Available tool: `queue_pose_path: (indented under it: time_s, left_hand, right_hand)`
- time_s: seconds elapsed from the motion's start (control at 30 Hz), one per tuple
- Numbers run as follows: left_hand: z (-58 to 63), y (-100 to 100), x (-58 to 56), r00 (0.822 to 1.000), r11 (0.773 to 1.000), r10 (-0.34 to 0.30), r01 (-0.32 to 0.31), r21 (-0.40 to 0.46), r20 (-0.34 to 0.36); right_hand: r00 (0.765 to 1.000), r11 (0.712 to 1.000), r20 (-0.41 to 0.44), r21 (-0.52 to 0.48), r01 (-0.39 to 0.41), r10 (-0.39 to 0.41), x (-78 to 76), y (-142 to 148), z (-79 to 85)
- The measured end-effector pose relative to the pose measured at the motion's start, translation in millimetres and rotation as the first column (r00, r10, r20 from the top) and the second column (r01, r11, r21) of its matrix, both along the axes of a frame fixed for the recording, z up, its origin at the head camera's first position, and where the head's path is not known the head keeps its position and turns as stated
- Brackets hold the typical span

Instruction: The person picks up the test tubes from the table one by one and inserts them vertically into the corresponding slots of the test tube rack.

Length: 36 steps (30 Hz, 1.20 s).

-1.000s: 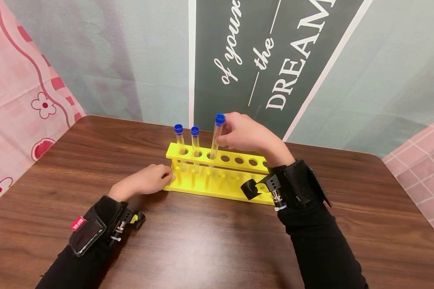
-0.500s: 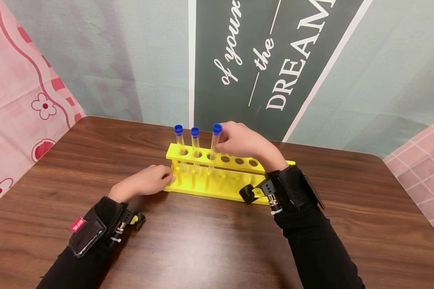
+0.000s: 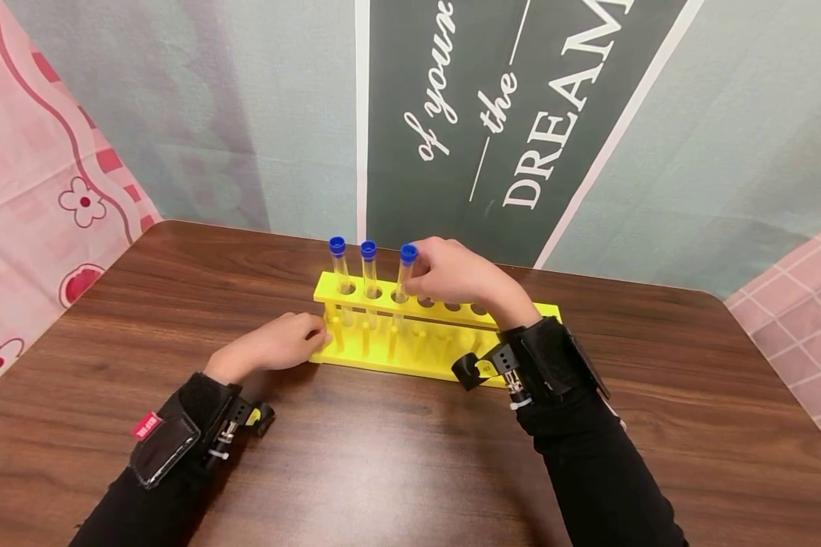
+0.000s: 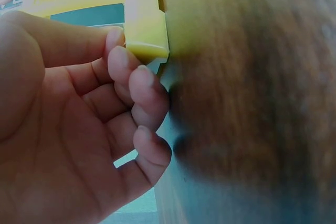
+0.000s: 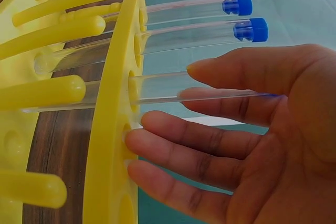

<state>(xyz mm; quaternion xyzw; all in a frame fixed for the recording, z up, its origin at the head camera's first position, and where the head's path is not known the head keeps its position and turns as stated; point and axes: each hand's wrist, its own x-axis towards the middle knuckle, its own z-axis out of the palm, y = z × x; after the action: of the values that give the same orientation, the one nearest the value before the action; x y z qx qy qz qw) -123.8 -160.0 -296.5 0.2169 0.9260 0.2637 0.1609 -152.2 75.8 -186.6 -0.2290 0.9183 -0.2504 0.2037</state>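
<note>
A yellow test tube rack (image 3: 376,358) stands on the table. At its left end, my left hand (image 3: 280,342) pinches the base corner (image 4: 149,45) between thumb and fingers. My right hand (image 3: 458,273) holds a clear, blue-capped test tube (image 3: 402,281) by its upper part, thumb and index finger on either side. This tube passes through the rack's third hole, its lower end close to the base in the right wrist view. Two similar test tubes (image 3: 342,271) (image 3: 371,278) stand in the first two holes. In the right wrist view, the palm mostly hides the held tube's cap.
Several holes to the right in the rack hold no tube, and yellow pegs (image 5: 47,92) rise from its base. The wooden table (image 3: 356,456) ends at a back edge before a cloth with lettering (image 3: 506,114). Pink cloth (image 3: 61,152) hangs at left.
My right hand has lowered the test tube further into the third hole, moving down and slightly left. The tube now stands more upright. My left hand and the rack have stayed put.
</note>
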Motion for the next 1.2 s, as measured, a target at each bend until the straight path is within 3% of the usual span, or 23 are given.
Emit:
queue_pose_path:
  time_s: [0.87,1.2]
  left_hand:
    - [2.3,0.6,1.3,1.000,1.000,-0.003,0.003,0.002,-0.005]
    - [0.9,0.3,1.5,1.000,1.000,0.002,-0.002,0.001,-0.001]
  right_hand:
    - [0.999,0.998,-0.021,0.034,0.050,-0.049,6.3,2.9,3.8]
    - [0.995,0.998,-0.091,0.048,0.040,-0.035,12.7,8.3,4.4]
